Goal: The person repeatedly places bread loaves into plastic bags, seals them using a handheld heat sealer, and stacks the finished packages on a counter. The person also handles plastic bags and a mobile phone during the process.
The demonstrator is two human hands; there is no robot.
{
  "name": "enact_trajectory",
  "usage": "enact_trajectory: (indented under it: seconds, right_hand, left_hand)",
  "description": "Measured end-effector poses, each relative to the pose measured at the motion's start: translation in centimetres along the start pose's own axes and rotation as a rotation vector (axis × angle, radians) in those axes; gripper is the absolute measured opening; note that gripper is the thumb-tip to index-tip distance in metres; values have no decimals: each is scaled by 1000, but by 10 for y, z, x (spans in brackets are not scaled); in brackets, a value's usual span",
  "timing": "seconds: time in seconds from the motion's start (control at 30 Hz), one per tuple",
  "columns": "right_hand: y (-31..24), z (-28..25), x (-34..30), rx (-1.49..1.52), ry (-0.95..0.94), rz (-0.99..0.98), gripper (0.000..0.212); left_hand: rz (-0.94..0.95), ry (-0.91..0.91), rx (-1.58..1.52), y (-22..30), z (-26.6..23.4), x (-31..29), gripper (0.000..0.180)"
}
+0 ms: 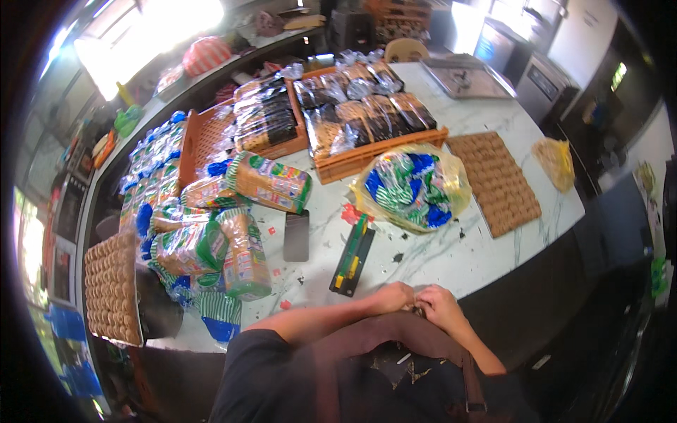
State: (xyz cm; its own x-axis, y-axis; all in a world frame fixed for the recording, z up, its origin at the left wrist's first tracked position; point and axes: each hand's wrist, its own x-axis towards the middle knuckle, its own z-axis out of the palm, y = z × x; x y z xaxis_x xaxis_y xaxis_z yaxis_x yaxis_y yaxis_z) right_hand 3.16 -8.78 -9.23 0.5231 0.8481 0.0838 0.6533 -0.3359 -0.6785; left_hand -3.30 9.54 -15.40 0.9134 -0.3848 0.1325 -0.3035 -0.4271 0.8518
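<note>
My left hand (393,298) and my right hand (440,307) meet close to my body at the table's front edge. Fingers of both are pinched together around something too small to make out. Just beyond them, slightly left, lies a long black and green tool (352,255) with yellow parts, perhaps a bag sealer. Left of it rests a dark phone (296,236). Farther off sits a yellowish clear bag (412,187) stuffed with blue, green and white plastic wrappers. Packaged bread loaves (247,257) are heaped on the left, some standing, some lying.
Orange crates (381,158) of wrapped dark and tan packs stand at the back. A tray of brown buns (493,183) lies on the right, another bun tray (113,289) at the left edge. A metal tray (469,76) occupies the far corner. Small scraps dot the white table (423,264).
</note>
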Motion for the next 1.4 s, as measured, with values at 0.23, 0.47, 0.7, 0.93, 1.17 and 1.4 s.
enact_trajectory:
  seconds: [0.23,0.47,0.7,0.93,1.17,1.4]
  right_hand:
    - [-32,-66,0,80,85,140,14]
    - [-102,-142,18,311,619,-76,12]
    - [-217,-130,130,108,726,-484,14]
    - [-337,-64,224,-170,373,-1034,44]
    - [-326,-9,269,-126,431,-1079,55]
    - [-60,37,222,-93,882,-47,53]
  left_hand:
    - [-277,-93,-77,77,-49,9,61]
    - [-32,163,-60,91,-66,9,138]
    - [82,957,264,79,-93,13,134]
    - [288,981,-892,35,-220,-37,89]
    - [574,1362,-1183,2,-314,-129,57]
    - [719,1498,-1025,-104,-454,-222,60]
